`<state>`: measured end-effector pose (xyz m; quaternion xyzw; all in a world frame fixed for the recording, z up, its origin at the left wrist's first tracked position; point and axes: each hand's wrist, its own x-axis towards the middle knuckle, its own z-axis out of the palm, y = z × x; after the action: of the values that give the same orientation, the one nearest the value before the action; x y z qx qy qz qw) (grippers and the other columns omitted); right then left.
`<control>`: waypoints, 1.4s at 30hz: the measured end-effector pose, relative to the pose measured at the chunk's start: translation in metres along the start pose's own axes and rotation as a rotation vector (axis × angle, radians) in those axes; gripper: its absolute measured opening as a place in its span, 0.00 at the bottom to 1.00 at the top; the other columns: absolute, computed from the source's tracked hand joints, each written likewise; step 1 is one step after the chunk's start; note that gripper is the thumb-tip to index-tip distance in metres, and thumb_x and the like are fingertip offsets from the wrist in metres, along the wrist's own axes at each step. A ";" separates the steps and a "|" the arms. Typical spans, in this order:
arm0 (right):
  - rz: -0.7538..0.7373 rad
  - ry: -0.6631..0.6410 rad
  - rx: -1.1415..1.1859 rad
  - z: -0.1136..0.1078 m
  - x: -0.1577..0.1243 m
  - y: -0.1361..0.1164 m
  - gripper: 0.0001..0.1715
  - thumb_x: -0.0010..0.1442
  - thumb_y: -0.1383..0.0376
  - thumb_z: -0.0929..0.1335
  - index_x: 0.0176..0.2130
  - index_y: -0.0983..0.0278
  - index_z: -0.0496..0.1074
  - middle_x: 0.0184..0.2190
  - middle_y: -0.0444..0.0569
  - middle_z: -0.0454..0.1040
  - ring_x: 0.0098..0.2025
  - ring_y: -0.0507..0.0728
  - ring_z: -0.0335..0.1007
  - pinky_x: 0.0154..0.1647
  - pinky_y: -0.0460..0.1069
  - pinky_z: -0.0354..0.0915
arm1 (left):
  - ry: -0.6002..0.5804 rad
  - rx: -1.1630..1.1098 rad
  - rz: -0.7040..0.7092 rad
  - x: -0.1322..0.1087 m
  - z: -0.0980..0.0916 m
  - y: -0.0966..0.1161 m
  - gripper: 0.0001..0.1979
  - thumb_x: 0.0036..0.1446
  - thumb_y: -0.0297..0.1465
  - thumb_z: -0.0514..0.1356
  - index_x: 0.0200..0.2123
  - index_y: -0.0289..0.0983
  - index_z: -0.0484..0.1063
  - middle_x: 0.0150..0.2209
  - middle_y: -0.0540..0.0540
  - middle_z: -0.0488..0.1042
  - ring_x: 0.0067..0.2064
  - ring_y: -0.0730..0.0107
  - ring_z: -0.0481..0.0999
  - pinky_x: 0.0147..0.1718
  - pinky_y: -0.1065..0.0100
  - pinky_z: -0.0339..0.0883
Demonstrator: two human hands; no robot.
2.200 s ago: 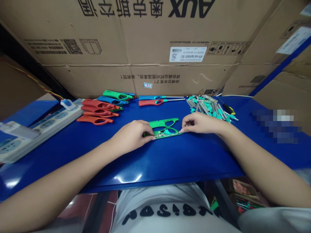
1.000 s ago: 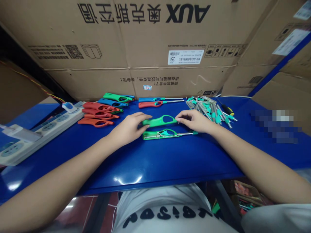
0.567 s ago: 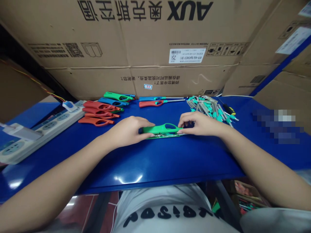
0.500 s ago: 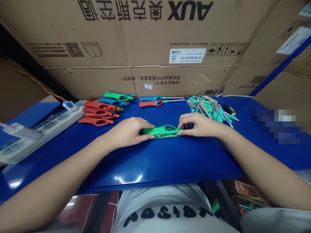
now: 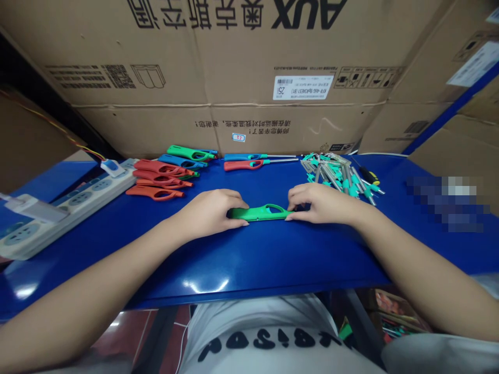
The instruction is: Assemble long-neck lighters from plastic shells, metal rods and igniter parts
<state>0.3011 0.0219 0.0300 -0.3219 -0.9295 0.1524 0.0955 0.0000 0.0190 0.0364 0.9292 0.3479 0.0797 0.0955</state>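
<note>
My blue table (image 5: pixel 249 265) carries a white power strip (image 5: pixel 70 201) along its left edge, red and blue utility lighters (image 5: pixel 159 167) in rows toward the back, a heap of lighter parts (image 5: pixel 331 174) and a screwdriver (image 5: pixel 368 175) at the back right, and a green utility lighter (image 5: pixel 259 212) near the middle.

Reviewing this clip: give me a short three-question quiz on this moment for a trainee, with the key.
1. Multiple choice: what do the left hand and right hand hold between them? A) a roll of tape B) a green lighter handle C) a pair of scissors
2. True or false: the screwdriver lies to the right of the pile of metal lighter nozzles.
3. Fill in the blank: the lighter handles nearest the power strip are ____ in colour.

Key: 1 B; 2 true; 3 red.
</note>
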 end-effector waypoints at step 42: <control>-0.053 0.113 -0.192 0.016 0.010 -0.024 0.15 0.71 0.59 0.63 0.38 0.64 0.74 0.35 0.50 0.75 0.36 0.57 0.70 0.39 0.51 0.61 | -0.056 0.031 0.013 0.000 0.013 0.023 0.17 0.72 0.44 0.48 0.43 0.39 0.71 0.38 0.46 0.76 0.36 0.62 0.76 0.31 0.67 0.60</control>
<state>0.2754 0.0066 0.0245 -0.3132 -0.9411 0.0415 0.1204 0.0172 0.0003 0.0296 0.9347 0.3402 0.0487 0.0903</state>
